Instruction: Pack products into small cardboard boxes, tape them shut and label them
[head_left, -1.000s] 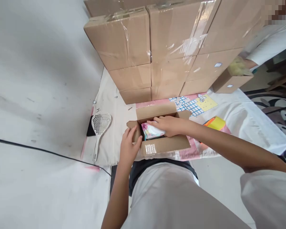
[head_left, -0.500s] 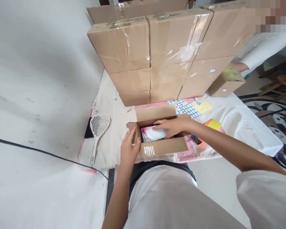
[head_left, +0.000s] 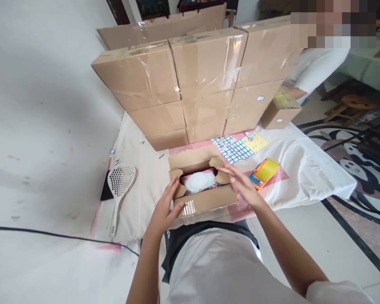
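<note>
In front of me on the table is a small cardboard box (head_left: 205,198), its long flaps spread outward. Inside lies a pink and white pack with a pale oval lid (head_left: 200,181), perhaps wet wipes. My left hand (head_left: 165,207) is open, its fingers on the left end flap (head_left: 177,191) and its thumb at the front flap. My right hand (head_left: 242,183) is open too, with fingers stretched against the right end flap (head_left: 222,175), which tilts inward. A tape dispenser (head_left: 265,172) with yellow tape and an orange frame lies right of my right hand.
Taped cartons (head_left: 205,80) form a wall behind the box. A white perforated scoop (head_left: 122,181) lies at the left. Stickers on a blue-lined sheet (head_left: 236,150) lie behind. At the right, another person's arm (head_left: 316,71) reaches to a smaller carton (head_left: 280,114).
My right hand has come out of the box, off the pack, to the right end flap. Both end flaps now tilt further inward. The camera view has shifted.
</note>
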`<state>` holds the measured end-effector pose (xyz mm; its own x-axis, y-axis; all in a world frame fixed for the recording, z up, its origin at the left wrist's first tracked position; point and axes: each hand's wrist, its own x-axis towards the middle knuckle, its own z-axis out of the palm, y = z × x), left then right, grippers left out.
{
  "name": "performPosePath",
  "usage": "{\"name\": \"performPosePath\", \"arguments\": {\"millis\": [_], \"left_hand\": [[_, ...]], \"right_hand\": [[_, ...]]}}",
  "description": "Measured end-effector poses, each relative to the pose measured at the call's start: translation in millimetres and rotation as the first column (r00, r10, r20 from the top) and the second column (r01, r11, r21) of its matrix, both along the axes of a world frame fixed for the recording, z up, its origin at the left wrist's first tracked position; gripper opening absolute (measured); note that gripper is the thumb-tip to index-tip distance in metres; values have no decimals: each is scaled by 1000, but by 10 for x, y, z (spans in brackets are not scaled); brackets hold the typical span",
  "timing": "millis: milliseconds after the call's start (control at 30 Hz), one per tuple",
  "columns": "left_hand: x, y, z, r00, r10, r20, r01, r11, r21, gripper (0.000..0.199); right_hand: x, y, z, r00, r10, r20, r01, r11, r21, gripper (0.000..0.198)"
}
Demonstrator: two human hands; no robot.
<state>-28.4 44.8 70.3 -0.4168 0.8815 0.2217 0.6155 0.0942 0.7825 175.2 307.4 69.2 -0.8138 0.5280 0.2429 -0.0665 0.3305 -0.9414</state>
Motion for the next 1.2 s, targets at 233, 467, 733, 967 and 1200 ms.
{"name": "performPosePath", "arguments": {"millis": [233,467,733,967,1200], "left_hand": [[-191,-141,-171,966,-139,-216,140,990,-12,62],[-82,102,-267,994,85,-71,-74,986,151,27],[89,295,-311,886,316,339,-390,904,177,37],[4,319,-331,881,343,327,-393,914,99,72],[99,433,70,878,145,-456,-169,985,-13,47]], "right_hand": [[114,-87,37,994,98,55,-105,981,162,44],[-98,26,-34,973,-190,-132,164,969,-185,45],[-566,269,56,999,-21,-46,2,926,-377,80],[-548,197,-119,948,-208,-243,120,936,-332,44],[-281,177,54,985,-165,-52,172,951,257,25]]}}
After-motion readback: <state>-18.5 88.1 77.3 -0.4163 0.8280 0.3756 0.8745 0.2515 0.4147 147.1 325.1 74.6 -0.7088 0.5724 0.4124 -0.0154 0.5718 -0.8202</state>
